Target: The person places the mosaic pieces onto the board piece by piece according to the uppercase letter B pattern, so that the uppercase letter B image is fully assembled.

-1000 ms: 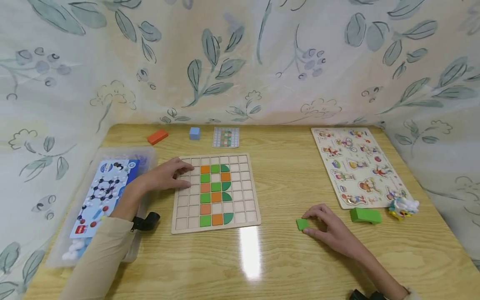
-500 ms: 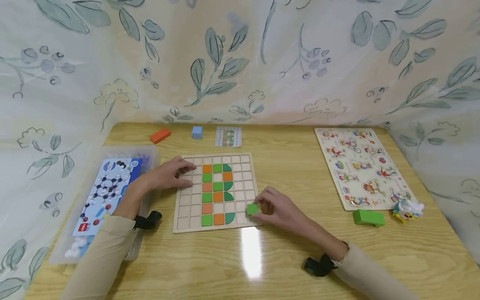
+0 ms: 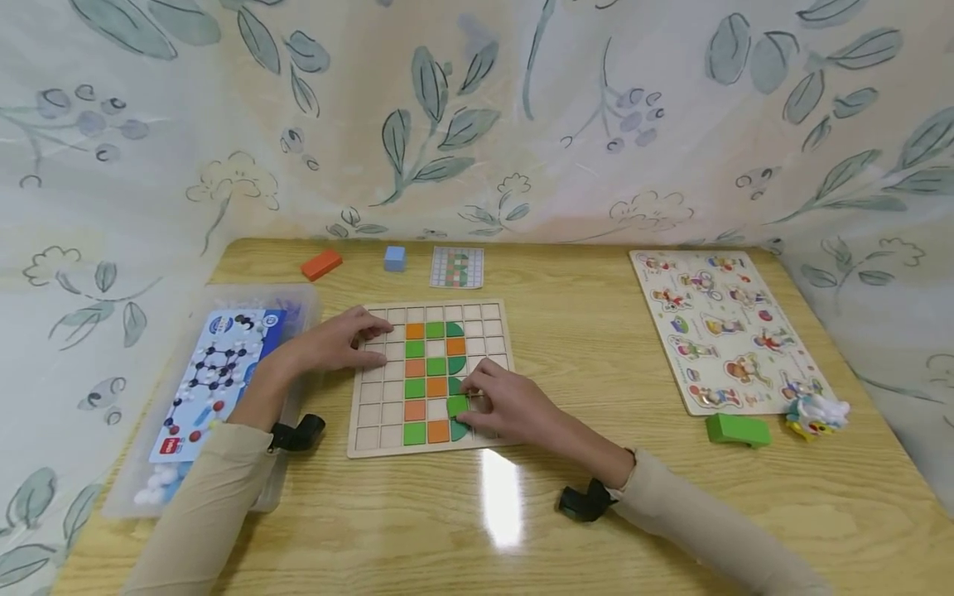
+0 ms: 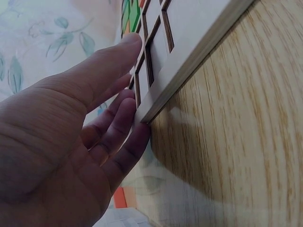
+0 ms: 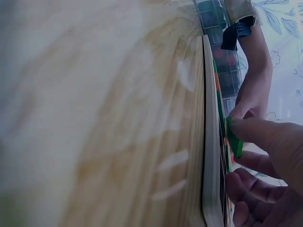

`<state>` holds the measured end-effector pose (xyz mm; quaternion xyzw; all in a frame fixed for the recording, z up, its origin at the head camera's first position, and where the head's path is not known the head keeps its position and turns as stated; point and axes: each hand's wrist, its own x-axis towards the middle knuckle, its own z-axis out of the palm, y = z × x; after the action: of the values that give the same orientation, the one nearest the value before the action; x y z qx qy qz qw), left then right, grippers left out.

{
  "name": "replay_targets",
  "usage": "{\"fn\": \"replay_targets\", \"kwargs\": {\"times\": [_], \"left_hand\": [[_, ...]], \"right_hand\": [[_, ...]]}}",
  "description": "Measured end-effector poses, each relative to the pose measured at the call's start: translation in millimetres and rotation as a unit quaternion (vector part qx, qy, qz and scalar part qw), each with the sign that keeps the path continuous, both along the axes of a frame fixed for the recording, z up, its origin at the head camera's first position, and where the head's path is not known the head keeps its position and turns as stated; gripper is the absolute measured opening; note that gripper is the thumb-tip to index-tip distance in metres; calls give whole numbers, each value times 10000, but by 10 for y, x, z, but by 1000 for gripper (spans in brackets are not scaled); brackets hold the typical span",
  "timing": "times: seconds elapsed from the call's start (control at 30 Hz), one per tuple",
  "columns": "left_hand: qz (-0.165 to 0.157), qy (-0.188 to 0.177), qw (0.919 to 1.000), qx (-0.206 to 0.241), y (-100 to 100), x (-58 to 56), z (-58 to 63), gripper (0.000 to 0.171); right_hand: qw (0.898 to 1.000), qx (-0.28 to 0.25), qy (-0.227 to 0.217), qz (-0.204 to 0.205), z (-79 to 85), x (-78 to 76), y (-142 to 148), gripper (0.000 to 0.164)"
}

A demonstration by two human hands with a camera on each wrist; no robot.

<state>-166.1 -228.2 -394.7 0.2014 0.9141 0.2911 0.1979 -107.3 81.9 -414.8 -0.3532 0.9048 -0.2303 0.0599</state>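
A wooden grid board (image 3: 373, 447) lies on the table, bearing orange, salmon and green square tiles and dark green rounded ones in its middle columns. Between thumb and fingers my right hand (image 3: 514, 406) pinches a green square tile (image 3: 458, 406), over the lower part of the rounded-tile column. The right wrist view has this tile (image 5: 234, 137) tilted just off the board's face. My left hand (image 3: 339, 341) rests at the board's upper left edge, thumb and fingers spread apart; in the left wrist view its fingertips (image 4: 137, 137) touch the board's rim.
A plastic box (image 3: 272, 488) with a molecule-model card stands at left. Behind the board are a red block (image 3: 322, 265), a blue cube (image 3: 395, 258) and a pattern card (image 3: 457, 267). At right lie a picture puzzle (image 3: 726, 331), a green block (image 3: 738, 430) and a small toy (image 3: 816, 415).
My right hand has carried the green square tile leftward from the table at right to over the board. My left hand has stayed at the board's edge.
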Motion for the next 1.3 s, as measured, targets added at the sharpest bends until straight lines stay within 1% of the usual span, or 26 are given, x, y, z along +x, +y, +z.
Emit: {"fn": "replay_targets", "kwargs": {"times": [0.23, 0.37, 0.67, 0.9, 0.97, 1.07, 1.17, 1.23, 1.3], "left_hand": [[13, -26, 10000, 12, -9, -8, -14, 53], [-20, 49, 10000, 28, -20, -20, -20, 53], [-75, 59, 9999, 40, -20, -17, -14, 53], [-22, 34, 10000, -15, -14, -5, 9, 50], [-1, 108, 9999, 5, -13, 2, 19, 48], [85, 376, 9992, 86, -10, 0, 28, 46], [253, 691, 9972, 116, 11, -3, 52, 47], [309, 918, 9953, 54, 49, 8, 93, 48], [235, 1052, 9942, -53, 107, 48, 151, 51]], "right_hand": [[9996, 175, 130, -159, 14, 20, -5, 31], [9995, 190, 144, -220, 18, 15, -7, 31], [9996, 191, 35, -184, 20, 22, -16, 31], [9996, 163, 47, -203, 67, 18, 13, 33], [9996, 89, 63, -245, 101, -18, 50, 33], [9990, -100, 124, -416, 172, -129, 135, 33], [9971, -221, 403, -613, 245, -286, 228, 35], [9953, -277, 595, -710, 290, -390, 277, 37], [9951, -259, 698, -657, 329, -467, 309, 40]]}}
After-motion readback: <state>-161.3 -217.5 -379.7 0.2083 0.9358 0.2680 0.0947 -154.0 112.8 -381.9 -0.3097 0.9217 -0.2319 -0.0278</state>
